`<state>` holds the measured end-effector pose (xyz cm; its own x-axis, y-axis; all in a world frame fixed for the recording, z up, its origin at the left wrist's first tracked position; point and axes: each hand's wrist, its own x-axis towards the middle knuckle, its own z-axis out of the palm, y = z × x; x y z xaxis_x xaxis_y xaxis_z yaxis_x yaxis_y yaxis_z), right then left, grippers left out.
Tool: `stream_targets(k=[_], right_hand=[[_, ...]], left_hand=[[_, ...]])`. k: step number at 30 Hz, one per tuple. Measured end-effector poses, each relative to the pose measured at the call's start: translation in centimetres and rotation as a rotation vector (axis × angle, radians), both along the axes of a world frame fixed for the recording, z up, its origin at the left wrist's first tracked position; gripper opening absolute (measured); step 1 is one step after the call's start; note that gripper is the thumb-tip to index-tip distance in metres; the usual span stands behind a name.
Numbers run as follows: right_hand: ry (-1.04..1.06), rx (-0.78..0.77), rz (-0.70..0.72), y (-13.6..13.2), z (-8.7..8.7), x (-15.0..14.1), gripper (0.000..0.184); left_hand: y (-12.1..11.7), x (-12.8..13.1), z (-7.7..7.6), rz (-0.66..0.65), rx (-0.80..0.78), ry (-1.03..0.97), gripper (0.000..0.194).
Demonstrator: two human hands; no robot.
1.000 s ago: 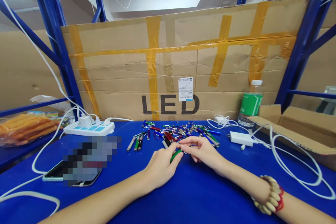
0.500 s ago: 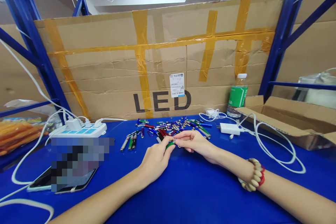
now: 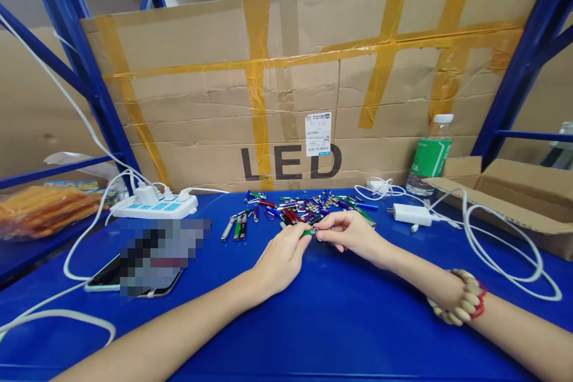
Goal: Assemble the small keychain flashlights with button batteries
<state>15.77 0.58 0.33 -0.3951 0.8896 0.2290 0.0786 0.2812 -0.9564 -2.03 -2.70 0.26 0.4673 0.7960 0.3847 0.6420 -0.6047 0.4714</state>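
Observation:
Over the blue table, my left hand (image 3: 282,253) is closed around a small green keychain flashlight (image 3: 307,232), whose body is mostly hidden by the fingers. My right hand (image 3: 351,236) meets it from the other side, thumb and forefinger pinched on a small shiny metal part (image 3: 315,231) at the flashlight's end. Just behind the hands lies a loose pile of coloured tubes, clips and small silver pieces, among them dark red tubes (image 3: 290,215). Left of the pile, a row of finished-looking flashlights (image 3: 236,228) in silver, green and black lies side by side.
A white power strip (image 3: 154,207) and phones (image 3: 105,274) with a blurred patch lie at left. To the right are a white charger (image 3: 412,215) with looped cables, a green-labelled bottle (image 3: 432,158) and an open cardboard box (image 3: 519,197). A taped cardboard sheet (image 3: 201,131) stands behind.
The view has shifted left, then back right and lower. Both hands stay together at the green flashlight, which now shows less between the left fingers and lies more level.

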Motion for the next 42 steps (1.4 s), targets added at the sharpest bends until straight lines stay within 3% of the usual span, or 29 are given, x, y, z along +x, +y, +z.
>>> stream_targets(k=[5,9,16,20,39,42], right_hand=[[0.007,0.122,0.061,-0.2,0.6,0.4,0.02],[-0.047,0.182,0.057,-0.3,0.6,0.7,0.02],[-0.138,0.233,-0.126,-0.7,0.2,0.1,0.029],[-0.129,0.262,-0.149,-1.2,0.6,-0.3,0.026],[-0.126,0.353,0.009,-0.7,1.1,0.3,0.024],[-0.088,0.319,0.02,-0.7,1.1,0.4,0.02]], left_hand=[[-0.1,-0.1,0.1,-0.112,-0.025,-0.03,0.023],[0.0,-0.1,-0.1,-0.13,-0.06,-0.022,0.025],[0.1,0.0,0.1,0.002,-0.045,-0.022,0.025],[-0.2,0.1,0.3,0.053,-0.028,0.018,0.026],[0.2,0.1,0.2,0.082,-0.035,-0.019,0.029],[0.2,0.1,0.2,0.04,-0.042,-0.019,0.03]])
